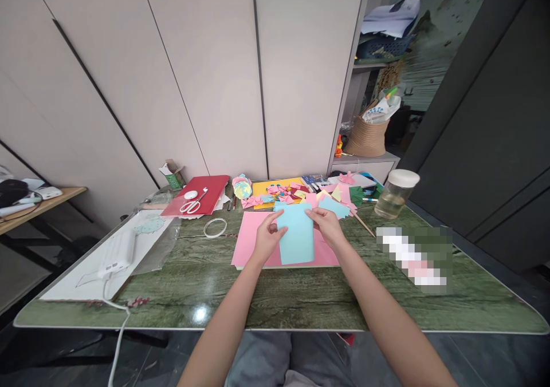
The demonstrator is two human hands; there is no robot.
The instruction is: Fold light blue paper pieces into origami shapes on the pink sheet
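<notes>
A light blue sheet of paper [296, 238] is held upright between both hands, over a pink sheet [249, 235] lying on the green table [184, 284]. My left hand [270, 236] pinches its left edge, thumb in front. At the upper right corner, my right hand [325, 224] grips the same paper between thumb and fingers. Just behind it lie small pink, yellow and blue folded pieces [286, 192] on a yellow sheet [259, 188]. More light blue paper [335, 206] rests beyond my right hand.
Scissors [190, 205] lie on a red folder [210, 195] at the back left, near a roll of tape [215, 228]. A white power bank [118, 252] with a cable is on the left. A lidded jar [395, 195] stands at the right, by a thin stick [364, 225].
</notes>
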